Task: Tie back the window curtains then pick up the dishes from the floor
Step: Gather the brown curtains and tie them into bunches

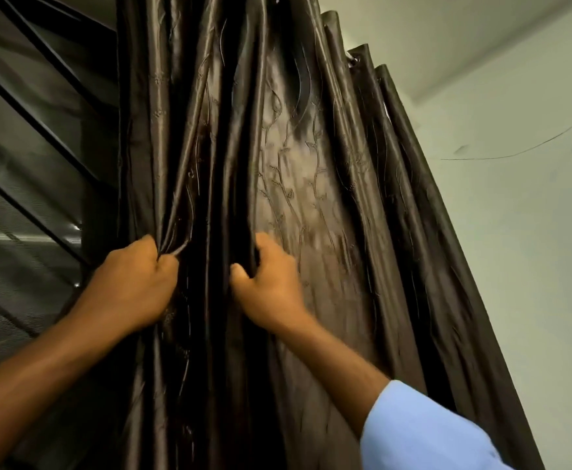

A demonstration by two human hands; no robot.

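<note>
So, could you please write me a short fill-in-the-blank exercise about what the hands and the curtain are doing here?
1. Both hands grip folds of the dark brown ____.
2. The left hand is closed on fabric next to the window ____.
3. The right hand comes out of a light ____ sleeve.
4. Right of the curtain is a pale ____.

Missing words: curtain; screen; blue; wall

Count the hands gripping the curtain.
2. The left hand clutches folds of the dark curtain at its left side; the right hand grips folds just beside it, nearer the middle.
</note>
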